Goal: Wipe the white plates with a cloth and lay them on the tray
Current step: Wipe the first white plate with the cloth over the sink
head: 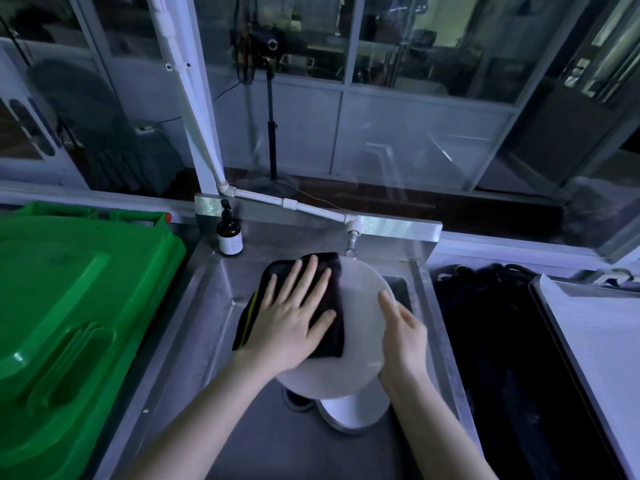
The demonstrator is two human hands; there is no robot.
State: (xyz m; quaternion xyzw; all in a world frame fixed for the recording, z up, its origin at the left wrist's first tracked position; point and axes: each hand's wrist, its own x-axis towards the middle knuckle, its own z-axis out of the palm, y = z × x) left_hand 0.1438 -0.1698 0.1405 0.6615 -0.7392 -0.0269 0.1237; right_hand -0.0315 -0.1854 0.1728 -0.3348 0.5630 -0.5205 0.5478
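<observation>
Left hand [294,318], fingers spread flat, presses cloth [330,344] at plate's [362,306] 9 o'clock; right hand [403,337] clamps rim at 3; sweep outward firmly.

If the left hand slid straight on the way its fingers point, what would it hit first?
Past the far edge of the black cloth, the left hand would likely meet the sink back wall, just left of the tap; depth unclear.
</observation>
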